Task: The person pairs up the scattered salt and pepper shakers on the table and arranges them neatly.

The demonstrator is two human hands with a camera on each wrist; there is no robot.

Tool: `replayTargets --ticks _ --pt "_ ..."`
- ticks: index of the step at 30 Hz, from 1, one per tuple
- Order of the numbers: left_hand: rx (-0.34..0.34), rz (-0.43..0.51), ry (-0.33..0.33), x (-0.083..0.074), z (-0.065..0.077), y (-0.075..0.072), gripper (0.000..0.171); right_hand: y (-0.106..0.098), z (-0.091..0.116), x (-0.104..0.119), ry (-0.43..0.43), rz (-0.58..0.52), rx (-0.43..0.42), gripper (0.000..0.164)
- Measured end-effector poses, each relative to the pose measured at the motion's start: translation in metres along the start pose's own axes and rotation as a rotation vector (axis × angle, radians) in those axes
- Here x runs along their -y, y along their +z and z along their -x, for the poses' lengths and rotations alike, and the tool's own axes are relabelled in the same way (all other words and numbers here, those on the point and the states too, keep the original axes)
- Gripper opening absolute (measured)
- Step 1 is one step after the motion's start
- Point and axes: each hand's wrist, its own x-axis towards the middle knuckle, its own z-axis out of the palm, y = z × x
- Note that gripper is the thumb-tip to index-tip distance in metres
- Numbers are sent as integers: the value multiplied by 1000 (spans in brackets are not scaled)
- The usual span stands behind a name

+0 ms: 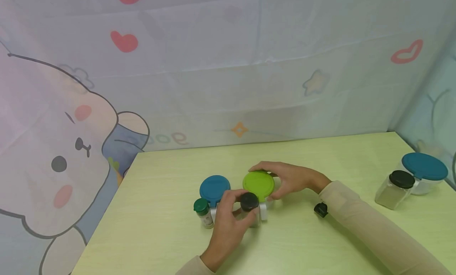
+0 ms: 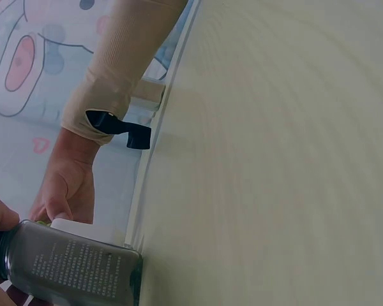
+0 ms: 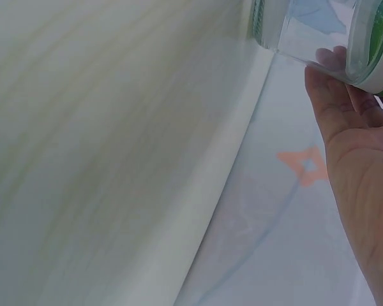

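My left hand (image 1: 228,229) grips a small glass spice jar with a black cap (image 1: 249,201), thumb and fingers round its upper part. In the left wrist view that spice jar (image 2: 76,264) shows printed text on its side. Just behind it, my right hand (image 1: 290,179) curls round a clear jar with a light green lid (image 1: 259,184). The right wrist view shows the clear wall of this lidded jar (image 3: 309,29) against the fingers. A white handle-like piece sticks out at its front. The left hand hides part of both jars.
Left of the hands stand a blue-lidded container (image 1: 215,189) and a small shaker with a green cap (image 1: 202,208). At the table's right end are another blue-lidded container (image 1: 424,167) and a black-capped jar (image 1: 393,190). A printed cloth (image 1: 213,97) hangs behind the table.
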Motion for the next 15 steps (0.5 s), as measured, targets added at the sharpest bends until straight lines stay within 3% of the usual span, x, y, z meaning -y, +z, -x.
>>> replayTargets --ticks 15 --pt "-6 -23 -4 -1 -2 -1 40 -1 -1 1 4 -19 8 78"
